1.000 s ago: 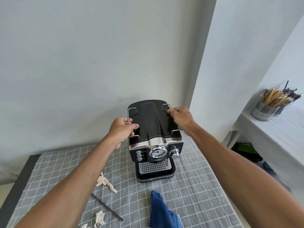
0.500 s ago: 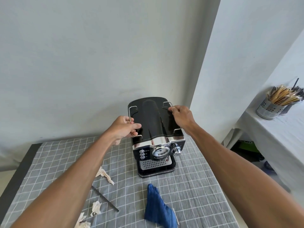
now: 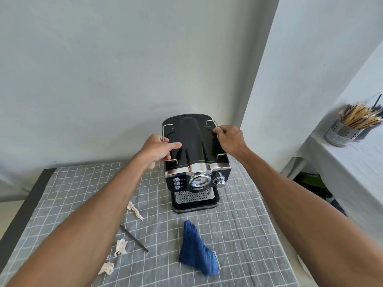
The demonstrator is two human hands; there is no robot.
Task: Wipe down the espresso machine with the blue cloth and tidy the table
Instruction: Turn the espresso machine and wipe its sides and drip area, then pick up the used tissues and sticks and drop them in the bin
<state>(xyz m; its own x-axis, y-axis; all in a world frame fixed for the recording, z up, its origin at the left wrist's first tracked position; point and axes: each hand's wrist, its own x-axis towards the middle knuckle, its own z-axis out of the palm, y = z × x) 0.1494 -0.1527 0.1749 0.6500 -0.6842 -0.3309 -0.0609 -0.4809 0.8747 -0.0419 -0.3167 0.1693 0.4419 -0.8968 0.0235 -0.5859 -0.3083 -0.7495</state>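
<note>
espresso machine [image 3: 194,162]: one
blue cloth [image 3: 196,251]: one
paper scraps [image 3: 135,210]: three
black stick [image 3: 134,238]: one
hands [image 3: 158,151]: two
metal holders of sticks [image 3: 337,131]: one

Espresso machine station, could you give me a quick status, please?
Both hands gripping espresso machine: left hand, right hand. Blue cloth untouched. Paper scraps on table.

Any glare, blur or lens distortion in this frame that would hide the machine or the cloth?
Head view: soft, even daylight; bright reflections streak the espresso machine's glossy black top between left hand and right hand; the blue cloth is slightly smeared at its near edge; wide-angle stretch bows the forearms and wall edges; nothing key is hidden.
</note>
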